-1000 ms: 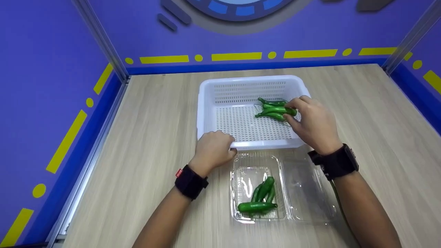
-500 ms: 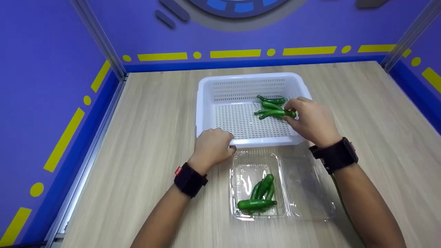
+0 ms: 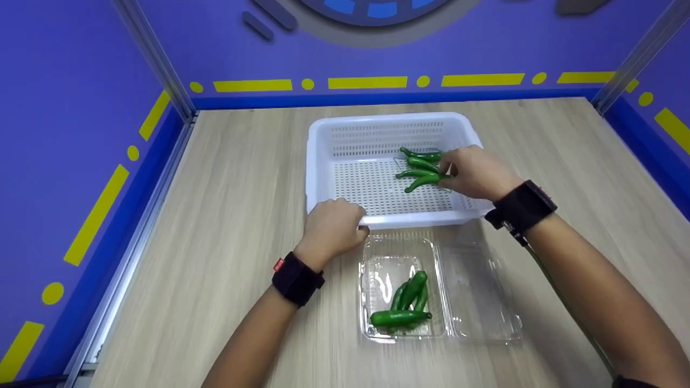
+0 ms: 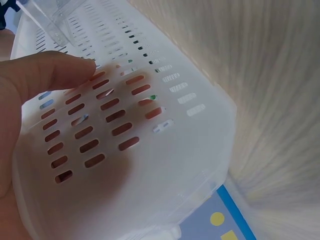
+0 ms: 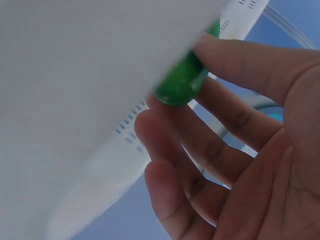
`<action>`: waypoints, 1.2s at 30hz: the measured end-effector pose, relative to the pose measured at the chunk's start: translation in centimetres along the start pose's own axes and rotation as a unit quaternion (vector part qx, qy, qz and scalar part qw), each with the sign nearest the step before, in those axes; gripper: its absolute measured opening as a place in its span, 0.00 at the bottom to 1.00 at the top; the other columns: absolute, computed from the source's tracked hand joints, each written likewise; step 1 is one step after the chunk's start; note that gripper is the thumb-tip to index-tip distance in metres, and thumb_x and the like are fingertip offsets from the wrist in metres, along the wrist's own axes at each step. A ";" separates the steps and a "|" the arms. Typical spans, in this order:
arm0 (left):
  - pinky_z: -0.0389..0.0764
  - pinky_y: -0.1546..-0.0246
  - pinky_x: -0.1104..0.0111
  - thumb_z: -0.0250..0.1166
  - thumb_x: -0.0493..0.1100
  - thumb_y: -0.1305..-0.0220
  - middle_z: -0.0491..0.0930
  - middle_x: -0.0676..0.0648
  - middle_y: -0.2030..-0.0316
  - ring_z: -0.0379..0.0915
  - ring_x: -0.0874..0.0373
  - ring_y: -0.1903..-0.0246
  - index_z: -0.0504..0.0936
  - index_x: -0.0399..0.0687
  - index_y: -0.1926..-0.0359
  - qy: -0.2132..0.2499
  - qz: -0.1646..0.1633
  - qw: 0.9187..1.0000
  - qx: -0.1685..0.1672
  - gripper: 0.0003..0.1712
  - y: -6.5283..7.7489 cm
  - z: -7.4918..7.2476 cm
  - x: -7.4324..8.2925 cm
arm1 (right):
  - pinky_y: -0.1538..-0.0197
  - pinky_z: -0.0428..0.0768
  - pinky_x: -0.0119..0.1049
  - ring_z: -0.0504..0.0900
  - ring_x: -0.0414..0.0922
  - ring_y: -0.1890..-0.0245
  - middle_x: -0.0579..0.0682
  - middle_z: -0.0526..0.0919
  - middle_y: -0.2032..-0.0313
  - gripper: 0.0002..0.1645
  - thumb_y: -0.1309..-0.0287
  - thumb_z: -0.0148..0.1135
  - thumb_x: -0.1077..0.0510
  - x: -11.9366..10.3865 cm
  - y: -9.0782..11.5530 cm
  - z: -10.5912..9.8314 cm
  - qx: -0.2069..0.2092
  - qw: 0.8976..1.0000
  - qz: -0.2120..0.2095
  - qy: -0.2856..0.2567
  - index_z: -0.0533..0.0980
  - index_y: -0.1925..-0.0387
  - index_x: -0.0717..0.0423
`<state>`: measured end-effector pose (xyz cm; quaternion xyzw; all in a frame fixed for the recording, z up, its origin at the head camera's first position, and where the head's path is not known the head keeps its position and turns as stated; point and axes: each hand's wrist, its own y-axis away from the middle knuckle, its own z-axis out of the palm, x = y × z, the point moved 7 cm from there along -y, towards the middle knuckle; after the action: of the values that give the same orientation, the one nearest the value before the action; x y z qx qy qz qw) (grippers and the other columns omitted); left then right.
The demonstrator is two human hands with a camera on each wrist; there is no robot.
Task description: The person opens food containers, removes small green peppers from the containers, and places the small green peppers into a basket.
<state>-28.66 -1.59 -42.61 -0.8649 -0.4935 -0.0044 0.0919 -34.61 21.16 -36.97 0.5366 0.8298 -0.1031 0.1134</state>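
Observation:
My left hand (image 3: 333,229) grips the front-left rim of a white perforated basket (image 3: 415,220); in the left wrist view its thumb (image 4: 60,72) lies against the slotted outer wall (image 4: 165,160). Inside the basket's right side, my right hand (image 3: 477,171) pinches a green chili pepper (image 3: 422,182) between thumb and fingertips. The right wrist view shows that pepper's rounded glossy end (image 5: 180,87) below the thumb, partly hidden by the basket wall. Several other green peppers (image 3: 421,163) lie just beyond it, their right ends covered by the hand.
In front of the basket lies a clear plastic clamshell box (image 3: 377,258), its lid (image 3: 485,307) spread open to the right. Several green peppers (image 3: 399,318) sit in its near half. Blue panels (image 3: 377,64) enclose the back and sides of the wooden table (image 3: 242,178).
My right hand has turned slightly, its forearm swinging outward to the right. The pinched pepper's tip has shifted toward the front, apart from the others. My left hand stays on the rim.

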 end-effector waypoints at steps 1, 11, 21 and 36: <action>0.74 0.81 0.62 0.66 0.49 0.42 0.59 0.57 0.86 0.61 0.60 0.82 0.61 0.56 0.86 0.001 0.000 1.000 -0.001 0.24 0.0 0.0 0.0 | 0.66 0.76 0.43 0.80 0.50 0.70 0.55 0.85 0.71 0.08 0.48 0.74 0.59 0.0 -0.1 0.0 -0.007 1.000 -0.001 -0.001 0.83 0.67 0.60; 0.75 0.80 0.62 0.66 0.49 0.41 0.64 0.57 0.86 0.66 0.58 0.83 0.66 0.55 0.85 0.004 -0.001 1.000 -0.007 0.21 0.0 -0.1 -0.4 | 0.61 0.79 0.48 0.83 0.51 0.66 0.56 0.87 0.67 0.09 0.50 0.74 0.58 0.5 -1.8 -0.1 -0.061 0.997 0.031 0.019 0.86 0.66 0.59; 0.73 0.81 0.62 0.66 0.49 0.41 0.64 0.56 0.86 0.63 0.59 0.83 0.74 0.53 0.83 0.004 -0.004 1.000 -0.010 0.16 0.1 -0.1 -0.2 | 0.60 0.78 0.48 0.80 0.52 0.65 0.55 0.87 0.64 0.10 0.49 0.72 0.57 1.2 -4.1 1.0 -0.105 0.990 0.067 0.064 0.86 0.64 0.59; 0.73 0.80 0.64 0.66 0.50 0.40 0.63 0.57 0.86 0.64 0.60 0.82 0.72 0.54 0.83 0.007 -0.004 1.000 -0.019 0.18 -0.1 0.1 -0.4 | 0.76 0.64 0.38 0.69 0.46 0.78 0.45 0.69 0.81 0.18 0.52 0.72 0.57 2.8 -6.2 4.4 -0.127 0.980 0.069 0.137 0.70 0.86 0.50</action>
<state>-28.92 -1.84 -42.75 -0.8642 -0.4965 -0.0202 0.0790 -41.06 19.83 -41.72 0.5826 0.8049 0.0860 0.0729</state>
